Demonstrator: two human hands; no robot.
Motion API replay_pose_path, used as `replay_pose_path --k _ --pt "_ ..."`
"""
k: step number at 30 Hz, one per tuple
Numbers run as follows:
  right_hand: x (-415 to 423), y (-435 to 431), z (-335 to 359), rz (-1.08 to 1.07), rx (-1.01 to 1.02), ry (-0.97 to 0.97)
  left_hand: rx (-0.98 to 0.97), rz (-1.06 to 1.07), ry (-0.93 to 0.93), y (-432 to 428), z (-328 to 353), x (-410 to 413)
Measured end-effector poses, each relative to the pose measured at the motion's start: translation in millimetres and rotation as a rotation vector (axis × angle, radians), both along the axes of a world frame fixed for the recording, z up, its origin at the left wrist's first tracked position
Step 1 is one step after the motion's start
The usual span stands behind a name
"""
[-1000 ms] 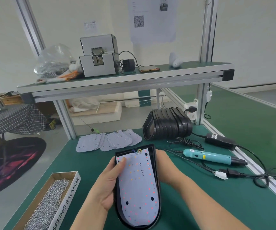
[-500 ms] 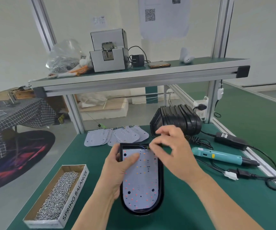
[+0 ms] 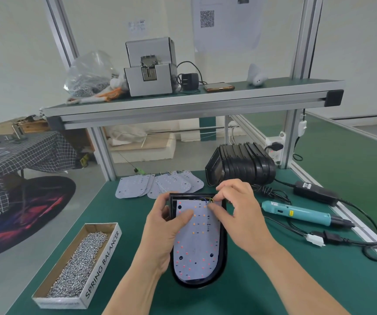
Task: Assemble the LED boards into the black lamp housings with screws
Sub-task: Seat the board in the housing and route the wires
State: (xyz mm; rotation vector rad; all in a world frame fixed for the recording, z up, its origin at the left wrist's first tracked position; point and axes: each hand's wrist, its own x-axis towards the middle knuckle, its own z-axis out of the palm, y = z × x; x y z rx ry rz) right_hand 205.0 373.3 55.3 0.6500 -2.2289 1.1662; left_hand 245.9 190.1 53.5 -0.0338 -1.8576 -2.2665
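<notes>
A black lamp housing (image 3: 223, 258) lies flat on the green bench in front of me. A white LED board (image 3: 197, 251) with red and orange dots sits inside it. My left hand (image 3: 163, 233) grips the housing's left side, its thumb pressing on the board. My right hand (image 3: 239, 212) is over the housing's far end, fingertips pinching the thin coloured wires (image 3: 206, 199) at the board's top edge. Several spare LED boards (image 3: 158, 185) lie fanned out behind. A stack of black housings (image 3: 242, 163) stands at the back right.
A cardboard box of screws (image 3: 78, 267) sits at the front left. A teal electric screwdriver (image 3: 301, 212) lies to the right with its black cable, connector (image 3: 317, 241) and power adapter (image 3: 314, 192). Overhead, a shelf (image 3: 183, 103) carries a screw feeder.
My right hand came from the housing's right side up to its far end and now pinches the wires. The housing went from raised to flat on the bench. My view shifted.
</notes>
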Motion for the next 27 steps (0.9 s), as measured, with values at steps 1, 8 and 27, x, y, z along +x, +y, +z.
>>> replay_pose_path --k 1,8,27 --pt "0.0 0.2 -0.6 -0.006 -0.012 -0.015 -0.001 -0.01 -0.008 0.6 -1.0 0.1" --pt "-0.5 -0.9 -1.7 0.04 -0.146 -0.112 0.043 -0.063 -0.017 2.0 -1.4 1.7" --pt "3.5 -4.9 5.4 -0.103 -0.179 -0.097 0.089 -0.087 -0.004 5.2 2.9 1.3"
